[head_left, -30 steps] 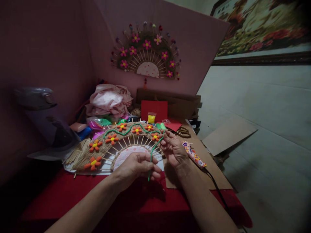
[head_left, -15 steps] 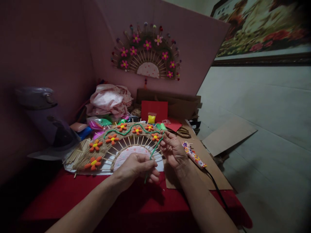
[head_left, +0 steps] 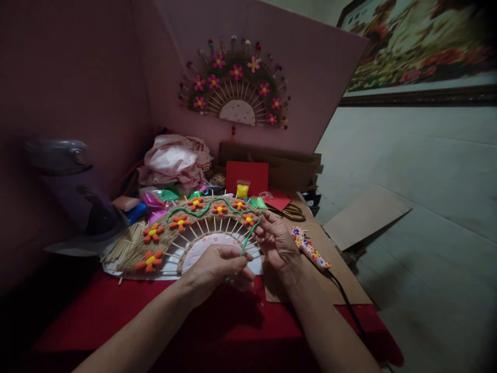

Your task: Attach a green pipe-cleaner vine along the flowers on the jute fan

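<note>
A fan-shaped craft piece (head_left: 171, 241) of woven twine and wooden sticks lies on the red table, dotted with orange clay flowers. A green clay cord (head_left: 202, 210) snakes along its upper arc and runs down at the right side. My left hand (head_left: 217, 267) is closed, pinching the lower end of the green cord over the fan's pink centre. Fingers of my right hand (head_left: 274, 238) pinch the same cord higher up, at the fan's right edge near an orange flower.
A glue gun (head_left: 308, 248) with a dotted pattern lies on brown cardboard right of my right hand, its black cable trailing toward me. Bags of coloured clay (head_left: 155, 199), pink cloth (head_left: 174, 160) and red card (head_left: 246, 176) crowd the back. A finished fan (head_left: 235, 83) hangs on the pink wall.
My left hand has drawn the cord's loose lower end up and in, so less green hangs below the fingers. The right hand has hardly moved.
</note>
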`<state>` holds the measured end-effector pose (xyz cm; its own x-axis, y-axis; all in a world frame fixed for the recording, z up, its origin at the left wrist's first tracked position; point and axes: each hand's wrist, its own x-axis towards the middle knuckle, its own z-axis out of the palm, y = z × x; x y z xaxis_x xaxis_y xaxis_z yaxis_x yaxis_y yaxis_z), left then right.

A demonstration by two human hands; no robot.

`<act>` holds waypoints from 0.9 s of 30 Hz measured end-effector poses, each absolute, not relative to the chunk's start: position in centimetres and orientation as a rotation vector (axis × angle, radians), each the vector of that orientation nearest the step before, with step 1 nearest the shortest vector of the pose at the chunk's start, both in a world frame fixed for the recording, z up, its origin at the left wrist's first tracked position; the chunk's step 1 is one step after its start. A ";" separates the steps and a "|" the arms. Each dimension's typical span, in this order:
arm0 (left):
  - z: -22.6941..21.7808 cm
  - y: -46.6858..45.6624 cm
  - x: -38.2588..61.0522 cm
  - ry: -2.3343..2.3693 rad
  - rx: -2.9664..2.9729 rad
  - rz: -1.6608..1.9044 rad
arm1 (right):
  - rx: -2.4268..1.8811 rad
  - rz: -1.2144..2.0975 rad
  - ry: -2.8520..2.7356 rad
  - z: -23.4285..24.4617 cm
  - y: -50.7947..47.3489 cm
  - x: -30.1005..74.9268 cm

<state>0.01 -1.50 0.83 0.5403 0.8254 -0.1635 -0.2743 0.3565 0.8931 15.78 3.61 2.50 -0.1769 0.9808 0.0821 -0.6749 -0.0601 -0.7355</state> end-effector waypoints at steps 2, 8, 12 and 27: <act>1.0 -1.6 0.1 0.658 0.929 0.789 | -0.524 1.599 -0.775 2.5 3.6 15.8; 0.9 -1.5 0.0 0.646 0.919 0.771 | -0.533 1.597 -0.775 2.5 3.6 15.8; 0.7 -1.3 -0.1 0.656 0.934 0.796 | -0.528 1.606 -0.765 2.5 3.6 15.7; 0.7 -1.0 0.1 0.695 0.922 0.863 | -0.537 1.566 -0.746 2.4 3.8 15.8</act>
